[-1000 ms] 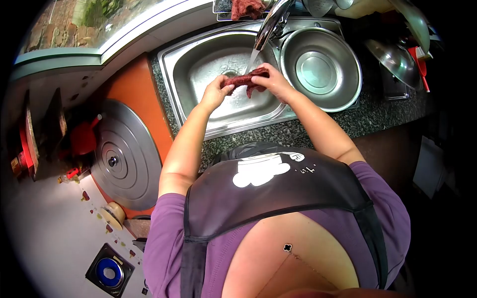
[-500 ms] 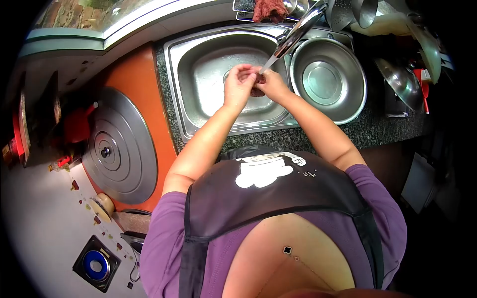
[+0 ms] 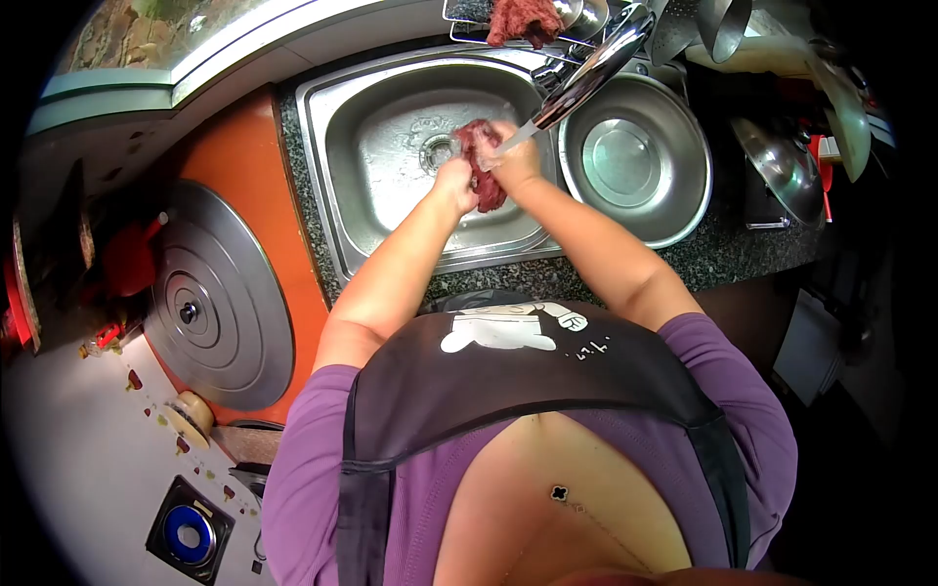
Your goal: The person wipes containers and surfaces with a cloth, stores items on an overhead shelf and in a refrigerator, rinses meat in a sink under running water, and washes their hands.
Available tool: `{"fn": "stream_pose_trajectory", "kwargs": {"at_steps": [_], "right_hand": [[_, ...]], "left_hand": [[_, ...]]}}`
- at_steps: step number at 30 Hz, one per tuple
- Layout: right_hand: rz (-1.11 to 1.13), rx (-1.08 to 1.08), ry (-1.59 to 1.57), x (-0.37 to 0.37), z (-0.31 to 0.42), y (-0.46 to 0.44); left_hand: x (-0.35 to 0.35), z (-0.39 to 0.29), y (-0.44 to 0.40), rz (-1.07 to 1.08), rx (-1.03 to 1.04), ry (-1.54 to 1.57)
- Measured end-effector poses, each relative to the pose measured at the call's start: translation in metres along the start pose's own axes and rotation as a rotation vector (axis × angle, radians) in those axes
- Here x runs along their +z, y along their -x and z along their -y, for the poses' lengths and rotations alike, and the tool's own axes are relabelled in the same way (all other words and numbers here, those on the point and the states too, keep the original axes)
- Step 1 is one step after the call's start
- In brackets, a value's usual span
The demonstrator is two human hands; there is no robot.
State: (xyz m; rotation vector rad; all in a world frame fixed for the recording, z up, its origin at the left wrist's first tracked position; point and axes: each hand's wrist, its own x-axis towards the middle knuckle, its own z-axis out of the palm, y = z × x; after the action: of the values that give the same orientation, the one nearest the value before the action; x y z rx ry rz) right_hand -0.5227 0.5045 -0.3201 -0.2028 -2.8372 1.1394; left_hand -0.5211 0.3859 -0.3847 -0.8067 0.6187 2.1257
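Observation:
Both hands grip a dark reddish cloth [image 3: 490, 195] over the left basin of the steel sink [image 3: 376, 132]. My left hand [image 3: 456, 184] is closed on the cloth's left side. My right hand [image 3: 519, 158] is closed around its right side, with part of the cloth showing above and below. From the chrome faucet [image 3: 591, 73], a stream of water runs down onto the cloth and the right hand. Some fingers of both hands are hidden by the cloth and the water.
A large round metal basin [image 3: 696, 195] sits over the sink's right side. On the orange board at left lies a big metal lid [image 3: 259, 322]. Another reddish cloth [image 3: 523, 21] rests on a rack behind the sink. A metal bowl-like lid [image 3: 782, 171] leans at right.
The cloth, mostly hidden between my hands before, is now spread out between them under the water. My left hand has moved down and a little left. The view has shifted slightly.

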Motion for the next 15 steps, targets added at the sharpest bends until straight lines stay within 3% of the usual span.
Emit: {"fn": "stream_pose_trajectory", "kwargs": {"at_steps": [1, 3, 5, 6, 7, 8, 10, 11, 15], "right_hand": [[0.019, 0.087, 0.083, 0.003, -0.016, -0.013], [0.049, -0.058, -0.024, -0.003, -0.022, -0.020], [0.193, -0.236, -0.203, -0.007, -0.008, -0.013], [0.355, -0.246, -0.313, -0.013, 0.000, -0.007], [0.295, -0.453, -0.258, -0.008, -0.006, 0.003], [0.322, -0.398, -0.220, -0.002, -0.011, 0.018], [0.323, -0.376, -0.159, -0.012, 0.002, 0.044], [0.300, -0.405, -0.139, -0.021, 0.015, 0.055], [0.521, -0.090, -0.548, -0.048, 0.044, 0.072]], "left_hand": [[0.004, 0.004, 0.005, -0.155, 0.130, -0.189], [-0.006, -0.007, 0.013, -0.218, 0.164, -0.328], [0.007, -0.033, 0.033, -0.264, -0.446, -0.099], [0.004, -0.031, 0.033, -0.175, -0.473, 0.016], [0.020, -0.035, 0.051, 0.073, -0.328, -0.009], [-0.003, -0.031, 0.034, 0.246, -0.380, 0.204], [-0.009, -0.028, 0.015, 0.317, -0.451, 0.261], [0.006, -0.027, 0.015, 0.212, -0.473, 0.106], [-0.002, -0.028, -0.001, 0.002, -0.343, -0.043]]}}
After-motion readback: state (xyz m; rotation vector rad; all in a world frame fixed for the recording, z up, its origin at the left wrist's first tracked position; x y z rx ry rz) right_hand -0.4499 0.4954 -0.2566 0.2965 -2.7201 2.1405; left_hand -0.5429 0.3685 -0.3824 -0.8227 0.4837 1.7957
